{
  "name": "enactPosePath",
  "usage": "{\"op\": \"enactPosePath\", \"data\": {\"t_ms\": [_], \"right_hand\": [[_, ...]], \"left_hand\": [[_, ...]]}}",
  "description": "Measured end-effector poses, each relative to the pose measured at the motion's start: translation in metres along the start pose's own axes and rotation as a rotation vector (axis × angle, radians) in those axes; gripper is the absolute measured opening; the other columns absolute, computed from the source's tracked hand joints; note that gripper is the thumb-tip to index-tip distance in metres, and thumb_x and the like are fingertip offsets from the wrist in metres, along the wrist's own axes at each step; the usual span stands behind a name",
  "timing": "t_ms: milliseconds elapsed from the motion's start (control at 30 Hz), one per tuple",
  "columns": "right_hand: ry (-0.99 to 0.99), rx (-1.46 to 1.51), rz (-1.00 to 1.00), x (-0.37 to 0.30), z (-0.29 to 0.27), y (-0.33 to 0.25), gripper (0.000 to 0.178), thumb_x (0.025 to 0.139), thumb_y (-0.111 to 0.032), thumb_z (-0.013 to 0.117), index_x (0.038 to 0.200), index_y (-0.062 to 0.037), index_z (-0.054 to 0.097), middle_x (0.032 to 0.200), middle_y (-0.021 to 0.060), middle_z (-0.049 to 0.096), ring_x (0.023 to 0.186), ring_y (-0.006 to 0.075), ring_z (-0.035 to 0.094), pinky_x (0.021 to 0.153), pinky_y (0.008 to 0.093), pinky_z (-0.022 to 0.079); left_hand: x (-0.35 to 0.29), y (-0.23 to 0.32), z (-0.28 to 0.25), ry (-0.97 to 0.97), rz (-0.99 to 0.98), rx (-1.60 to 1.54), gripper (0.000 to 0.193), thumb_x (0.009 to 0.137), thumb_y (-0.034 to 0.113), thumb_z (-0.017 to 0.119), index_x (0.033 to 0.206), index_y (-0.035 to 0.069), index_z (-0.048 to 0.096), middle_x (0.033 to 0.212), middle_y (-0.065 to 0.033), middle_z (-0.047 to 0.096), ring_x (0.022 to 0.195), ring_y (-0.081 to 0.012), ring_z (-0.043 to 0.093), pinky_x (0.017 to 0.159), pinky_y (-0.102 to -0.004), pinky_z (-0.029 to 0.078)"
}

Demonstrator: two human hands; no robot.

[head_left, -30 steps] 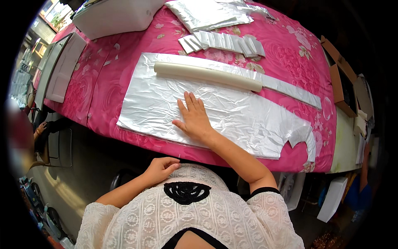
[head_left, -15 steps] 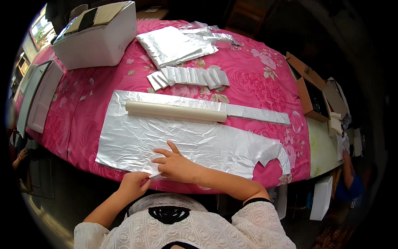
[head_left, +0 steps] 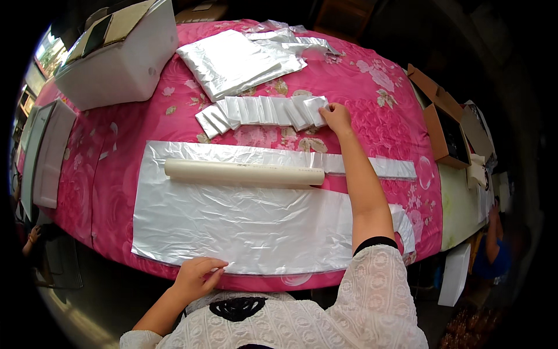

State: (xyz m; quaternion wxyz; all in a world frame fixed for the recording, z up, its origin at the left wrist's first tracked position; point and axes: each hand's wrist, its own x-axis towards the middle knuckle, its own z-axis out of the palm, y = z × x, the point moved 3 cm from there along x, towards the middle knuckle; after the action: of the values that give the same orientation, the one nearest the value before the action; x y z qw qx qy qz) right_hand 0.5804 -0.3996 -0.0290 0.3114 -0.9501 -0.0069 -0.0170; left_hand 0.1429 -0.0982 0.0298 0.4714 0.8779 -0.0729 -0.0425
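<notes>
Your left hand [head_left: 195, 277] is pinching the near edge of the silver sheet [head_left: 244, 224] at the table's [head_left: 93, 174] near edge, fingers closed on it. Your right hand [head_left: 336, 116] is reaching far across, fingertips gripping the last piece of the fanned silver strips [head_left: 261, 111].

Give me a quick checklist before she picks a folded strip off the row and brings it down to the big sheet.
1. Right hand on the end piece of the row of folded silver strips: ok, fingers touch it.
2. Grip closed on that piece: cannot tell.
3. Left hand pinning the near edge of the large silver sheet: ok.
4. Sheet lying flat: ok, only light wrinkles.
5. Cream roll resting across the sheet's far part: ok.
6. Sheet fully on the pink tablecloth: cannot tell at the near edge.
</notes>
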Motion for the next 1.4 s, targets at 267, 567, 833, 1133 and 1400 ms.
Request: {"op": "enactPosePath", "data": {"t_ms": [267,567,833,1133,1400], "right_hand": [[0.128,0.019,-0.524,-0.104,-0.003,-0.068,0.033,0.079,-0.028,0.067,0.104,-0.0065,0.065,0.105,0.0101,0.062,0.104,0.0281,0.054,0.089,0.0394,0.04],[-0.294,-0.104,-0.521,-0.296,-0.004,-0.079,0.056,0.077,-0.019,0.068,0.127,-0.0038,0.049,0.104,0.0142,0.06,0.096,0.0307,0.056,0.082,0.0401,0.046],[-0.266,0.187,-0.499,-0.397,-0.014,-0.068,0.047,0.086,-0.023,0.058,0.126,0.0001,0.05,0.118,0.0193,0.056,0.111,0.0344,0.052,0.097,0.0392,0.04],[-0.152,0.843,-1.183,-0.406,-0.164,-0.2,0.036,0.077,0.005,0.059,0.113,0.0007,0.06,0.103,0.0136,0.063,0.09,0.0255,0.062,0.077,0.0354,0.049],[-0.13,0.788,-1.291,-0.408,-0.208,-0.203,0.029,0.078,0.002,0.058,0.106,0.0012,0.062,0.098,0.0124,0.064,0.084,0.0247,0.062,0.075,0.0324,0.048]], "left_hand": [[0.011,-0.006,0.001,0.036,0.063,0.035,0.019,0.073,-0.001,0.065,0.091,0.007,0.067,0.084,-0.011,0.068,0.075,-0.0258,0.065,0.066,-0.0324,0.05],[0.034,0.0,0.031,-0.099,0.174,0.112,0.027,0.076,0.005,0.065,0.104,0.005,0.063,0.097,-0.0137,0.066,0.088,-0.0295,0.063,0.075,-0.0353,0.05],[0.053,-0.002,0.069,0.025,0.128,0.251,0.093,0.082,0.027,0.066,0.145,-0.001,0.003,0.148,-0.0305,0.002,0.138,-0.0443,0.008,0.111,-0.0474,0.015],[0.071,0.005,0.104,0.073,0.192,0.303,0.091,0.081,0.031,0.062,0.147,0.004,0.005,0.149,-0.0291,-0.002,0.138,-0.0453,0.003,0.111,-0.0475,0.014],[0.08,0.036,0.128,0.0,0.304,0.376,0.087,0.076,0.029,0.062,0.144,-0.001,0.016,0.148,-0.0309,0.003,0.138,-0.0451,0.006,0.11,-0.051,0.013]]}}
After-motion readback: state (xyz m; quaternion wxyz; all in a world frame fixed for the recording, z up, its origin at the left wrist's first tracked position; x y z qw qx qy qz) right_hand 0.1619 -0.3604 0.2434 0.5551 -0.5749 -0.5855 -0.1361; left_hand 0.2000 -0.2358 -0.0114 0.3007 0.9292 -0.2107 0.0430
